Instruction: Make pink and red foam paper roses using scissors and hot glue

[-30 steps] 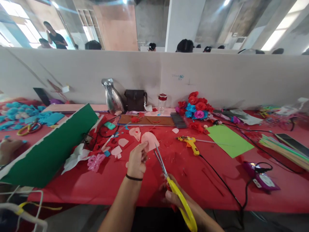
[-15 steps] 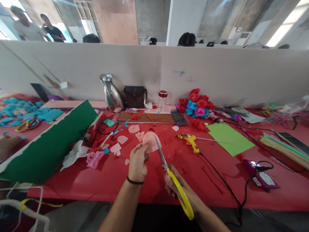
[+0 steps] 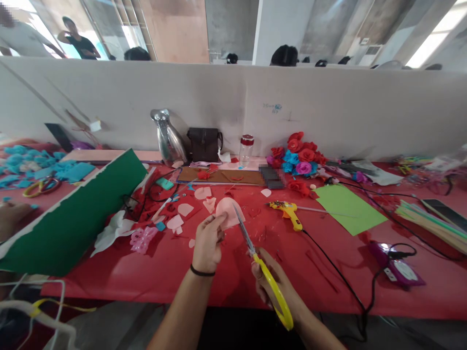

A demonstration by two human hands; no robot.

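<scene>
Between the thumb and fingers of my left hand point(image 3: 209, 243) is a pink paper piece point(image 3: 229, 212) with a rounded top edge, held just above the red table. My right hand point(image 3: 268, 277) is wrapped around yellow-handled scissors point(image 3: 273, 291). Their blades point up and away, with the tips at the right side of the pink paper; I cannot tell whether they touch it. Several loose pink paper petals point(image 3: 185, 209) lie on the table beyond my left hand. A pink lacy piece point(image 3: 143, 240) rests further left.
A yellow glue gun point(image 3: 287, 212) with a trailing cord lies right of the scissors, near a lime green sheet point(image 3: 352, 209). A green board point(image 3: 83, 214) stands at left, with another person's hand point(image 3: 14, 216) beyond. Paper flowers point(image 3: 302, 155), a steel jug point(image 3: 168, 141) and a jar point(image 3: 246, 149) stand behind.
Both hands keep almost the same pose, with the pink paper and the scissors still in them. The view has shifted slightly. In the background at left, a person has moved further left.
</scene>
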